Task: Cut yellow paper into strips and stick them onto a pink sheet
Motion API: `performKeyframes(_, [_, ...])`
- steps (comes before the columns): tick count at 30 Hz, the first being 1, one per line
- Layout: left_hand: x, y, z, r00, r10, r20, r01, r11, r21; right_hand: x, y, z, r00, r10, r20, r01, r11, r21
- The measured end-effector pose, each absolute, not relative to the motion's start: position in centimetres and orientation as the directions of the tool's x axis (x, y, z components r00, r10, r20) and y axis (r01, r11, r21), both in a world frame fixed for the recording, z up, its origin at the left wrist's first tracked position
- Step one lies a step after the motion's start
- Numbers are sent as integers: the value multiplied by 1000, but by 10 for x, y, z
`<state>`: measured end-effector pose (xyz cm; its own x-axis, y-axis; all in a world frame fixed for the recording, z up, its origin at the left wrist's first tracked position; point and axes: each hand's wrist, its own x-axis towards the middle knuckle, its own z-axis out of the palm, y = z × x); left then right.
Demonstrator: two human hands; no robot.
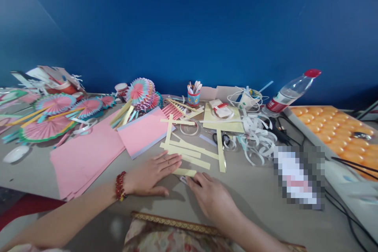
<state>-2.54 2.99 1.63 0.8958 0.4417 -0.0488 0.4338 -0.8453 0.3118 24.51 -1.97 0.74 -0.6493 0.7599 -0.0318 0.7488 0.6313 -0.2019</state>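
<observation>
My left hand (pixel 156 171) lies flat, fingers stretched out, over the left end of a pale yellow paper strip (pixel 184 172). A beaded red bracelet (pixel 120 186) is on that wrist. At the strip's right end, my right hand (pixel 211 195) is closed with its fingers bent. A small whitish tool (pixel 183 180) pokes out from under those fingers; most of it is hidden, so its kind is unclear. Several more yellow strips (pixel 193 159) lie just beyond both hands, some crossing each other. Black-handled scissors (pixel 226 139) rest partly beneath one upright strip.
Pink paper sheets (pixel 85 155) and a blue-edged pink sheet (pixel 144 130) lie on the left, near folded paper fans (pixel 88 107). At the back stands a pen cup (pixel 193 98). Curled white ribbon (pixel 255 138), a tilted bottle (pixel 291 92) and an orange padded surface (pixel 330 130) occupy the right.
</observation>
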Motion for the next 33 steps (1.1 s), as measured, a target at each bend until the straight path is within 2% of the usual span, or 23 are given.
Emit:
performKeyframes(6, [-33,27,9,894,446,-54,442,-852,281,252,-11,3,-681,732,-13,710,655,-257])
performKeyframes(13, [-20,47,2,880,472,-52,470,-849,242,263,18,10,-677,735,18,715,664,-218])
performKeyframes(19, [-18,53,3,887,458,-58,458,-858,231,265,23,11,-694,720,-12,700,671,-243])
performKeyframes(33, [-28,60,12,885,463,-43,455,-842,291,240,20,8,-710,704,-5,693,697,-185])
